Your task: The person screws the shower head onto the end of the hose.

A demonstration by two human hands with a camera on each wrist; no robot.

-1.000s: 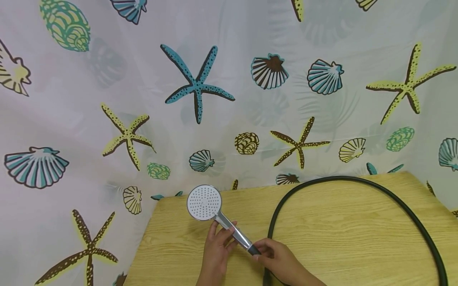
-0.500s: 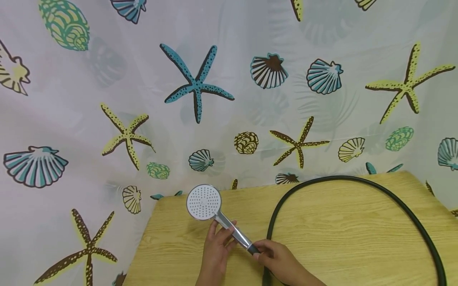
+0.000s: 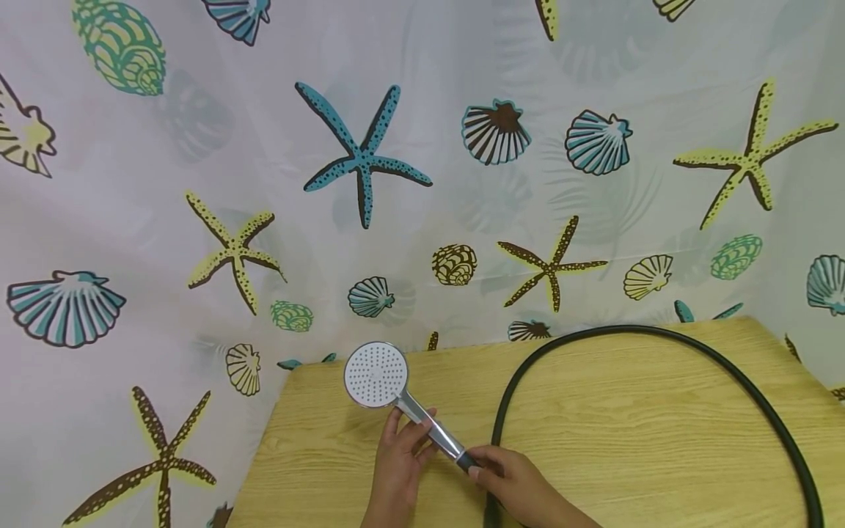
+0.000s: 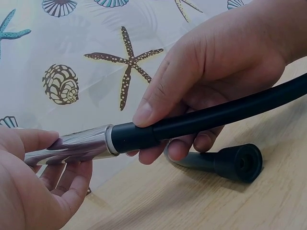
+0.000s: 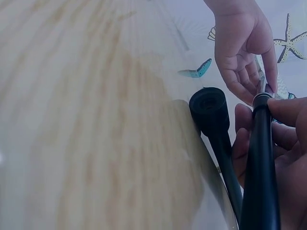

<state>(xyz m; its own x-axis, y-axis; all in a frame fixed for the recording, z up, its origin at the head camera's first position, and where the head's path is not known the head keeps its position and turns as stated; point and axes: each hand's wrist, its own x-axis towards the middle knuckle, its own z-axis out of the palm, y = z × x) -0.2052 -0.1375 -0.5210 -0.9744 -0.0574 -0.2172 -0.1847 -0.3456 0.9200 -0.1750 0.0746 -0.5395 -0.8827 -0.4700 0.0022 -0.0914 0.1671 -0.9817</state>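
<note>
A chrome shower head [image 3: 376, 374] with a round white spray face is held tilted above the table, its face toward the head camera. My left hand [image 3: 399, 458] grips its chrome handle [image 4: 88, 143], thumb on one side and fingers on the other. With thumb and fingers, my right hand [image 3: 515, 480] pinches the black end fitting [image 4: 133, 137] of a black hose [image 4: 230, 112]. That fitting meets the handle's lower end, where a thin light ring shows. The hose's other end [image 4: 238, 163], a black cone with a hole, lies nearby on the table.
The hose [image 3: 746, 374] loops across the right side of the wood-grain table [image 3: 627, 440]. Behind and beside the table hangs a white curtain [image 3: 429, 59] printed with shells and starfish.
The shower head and left hand stay almost in place. My right hand keeps its hold at the fitting, its fingers shifting only slightly.
</note>
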